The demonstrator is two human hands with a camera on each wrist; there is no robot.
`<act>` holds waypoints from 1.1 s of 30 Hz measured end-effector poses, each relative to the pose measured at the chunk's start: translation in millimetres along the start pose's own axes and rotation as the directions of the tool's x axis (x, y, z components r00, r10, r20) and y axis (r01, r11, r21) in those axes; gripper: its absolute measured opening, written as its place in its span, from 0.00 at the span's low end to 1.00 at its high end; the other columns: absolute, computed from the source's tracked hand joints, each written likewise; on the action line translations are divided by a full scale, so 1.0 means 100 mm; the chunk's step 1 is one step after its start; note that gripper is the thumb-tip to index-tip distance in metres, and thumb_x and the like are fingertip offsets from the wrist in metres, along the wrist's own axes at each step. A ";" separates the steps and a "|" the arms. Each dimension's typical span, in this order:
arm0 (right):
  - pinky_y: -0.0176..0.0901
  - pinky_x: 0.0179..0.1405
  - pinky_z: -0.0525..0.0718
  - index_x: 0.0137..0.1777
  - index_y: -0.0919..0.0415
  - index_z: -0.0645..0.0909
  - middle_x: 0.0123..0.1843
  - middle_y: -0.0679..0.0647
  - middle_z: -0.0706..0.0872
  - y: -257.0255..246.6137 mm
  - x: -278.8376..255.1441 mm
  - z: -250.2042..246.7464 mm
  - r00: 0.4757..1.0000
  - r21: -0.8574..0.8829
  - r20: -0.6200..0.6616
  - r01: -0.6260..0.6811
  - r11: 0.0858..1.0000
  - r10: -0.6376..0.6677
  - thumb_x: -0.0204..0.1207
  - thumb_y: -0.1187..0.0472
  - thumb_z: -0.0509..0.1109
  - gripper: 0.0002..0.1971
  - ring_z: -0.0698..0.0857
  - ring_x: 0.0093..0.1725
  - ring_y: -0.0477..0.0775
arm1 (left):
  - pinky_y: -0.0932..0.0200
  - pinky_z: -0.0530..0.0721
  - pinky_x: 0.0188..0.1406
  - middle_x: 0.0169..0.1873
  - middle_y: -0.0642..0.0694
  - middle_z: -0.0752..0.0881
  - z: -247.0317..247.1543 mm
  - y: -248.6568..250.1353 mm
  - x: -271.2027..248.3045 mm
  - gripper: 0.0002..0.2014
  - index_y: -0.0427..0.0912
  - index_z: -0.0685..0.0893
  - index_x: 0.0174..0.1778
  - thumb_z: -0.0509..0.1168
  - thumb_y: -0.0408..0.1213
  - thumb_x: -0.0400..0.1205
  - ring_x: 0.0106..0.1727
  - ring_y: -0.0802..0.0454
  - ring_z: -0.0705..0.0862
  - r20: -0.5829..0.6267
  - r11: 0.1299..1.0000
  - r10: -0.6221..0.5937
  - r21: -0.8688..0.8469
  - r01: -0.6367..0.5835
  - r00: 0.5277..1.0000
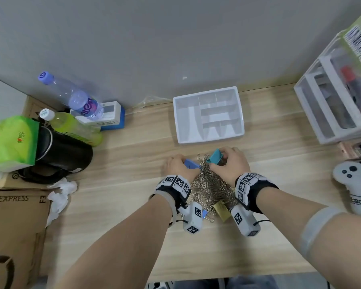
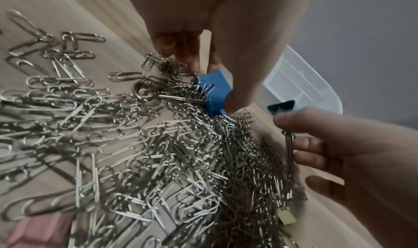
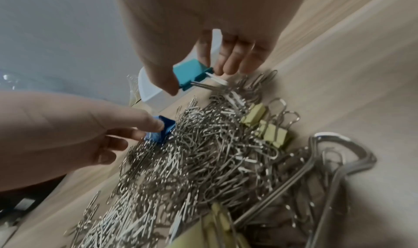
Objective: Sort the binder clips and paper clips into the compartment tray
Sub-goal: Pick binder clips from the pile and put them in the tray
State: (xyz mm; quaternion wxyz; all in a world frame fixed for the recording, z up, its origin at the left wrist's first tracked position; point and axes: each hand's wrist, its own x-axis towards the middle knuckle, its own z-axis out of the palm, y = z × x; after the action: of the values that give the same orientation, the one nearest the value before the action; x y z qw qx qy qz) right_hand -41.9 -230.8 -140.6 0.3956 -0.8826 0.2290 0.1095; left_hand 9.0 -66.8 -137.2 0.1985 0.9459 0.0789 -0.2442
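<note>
A heap of silver paper clips (image 1: 211,184) lies on the wooden desk between my wrists. At the heap's far left edge my left hand (image 1: 180,165) pinches a blue binder clip (image 1: 191,163) (image 2: 213,90) (image 3: 161,130). My right hand (image 1: 227,163) pinches a teal binder clip (image 1: 216,157) (image 3: 192,73) (image 2: 281,107) at the heap's far end. Yellow binder clips (image 3: 267,124) and a large gold one (image 1: 222,209) sit among the paper clips. The white compartment tray (image 1: 207,115) stands just beyond both hands, with nothing seen in it.
A black kettle (image 1: 61,155), bottles (image 1: 75,99) and a green packet (image 1: 10,140) crowd the left. A cardboard box (image 1: 15,226) and crumpled tissue (image 1: 61,195) lie near left. White drawers (image 1: 331,101) and a game controller (image 1: 352,184) stand on the right.
</note>
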 end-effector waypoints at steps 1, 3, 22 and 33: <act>0.43 0.55 0.80 0.62 0.50 0.79 0.54 0.48 0.77 0.00 0.00 -0.02 1.000 0.025 0.010 0.002 1.000 -0.003 0.65 0.45 0.78 0.26 0.79 0.51 0.48 | 0.52 0.87 0.49 0.45 0.50 0.82 -0.01 0.01 0.00 0.21 0.54 0.83 0.46 0.73 0.53 0.58 0.49 0.49 0.83 -0.009 1.000 -0.009 -0.023 0.009 1.000; 0.46 0.53 0.84 0.62 0.49 0.79 0.52 0.47 0.79 0.00 0.00 -0.04 1.000 0.075 0.025 -0.005 0.997 0.003 0.65 0.44 0.78 0.26 0.81 0.49 0.49 | 0.54 0.88 0.42 0.37 0.51 0.85 -0.06 0.02 -0.02 0.10 0.54 0.83 0.36 0.72 0.47 0.61 0.43 0.50 0.85 -0.016 0.997 -0.024 -0.073 0.023 1.000; 0.45 0.37 0.83 0.63 0.54 0.78 0.51 0.52 0.88 -0.22 0.00 -0.15 0.973 0.357 0.224 -0.138 0.924 0.058 0.67 0.50 0.78 0.25 0.89 0.45 0.53 | 0.64 0.85 0.29 0.32 0.48 0.88 -0.39 -0.16 -0.24 0.08 0.44 0.84 0.34 0.77 0.31 0.68 0.34 0.52 0.87 -0.085 0.919 0.052 -0.386 -0.081 0.995; 0.52 0.47 0.90 0.56 0.55 0.76 0.53 0.59 0.88 -0.42 -0.07 -0.12 0.958 0.445 0.278 -0.191 0.875 0.067 0.72 0.51 0.74 0.16 0.92 0.45 0.59 | 0.60 0.80 0.34 0.42 0.44 0.83 -0.50 -0.32 -0.34 0.28 0.41 0.78 0.70 0.70 0.27 0.73 0.36 0.50 0.83 -0.011 0.905 0.152 -0.401 -0.144 0.988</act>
State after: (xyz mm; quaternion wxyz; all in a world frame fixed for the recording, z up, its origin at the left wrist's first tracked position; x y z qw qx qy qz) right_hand -27.3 -212.9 -102.3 0.6141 -0.7225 0.2549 0.1895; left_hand -7.4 -18.6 -91.3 0.4067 0.8859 0.0533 -0.2166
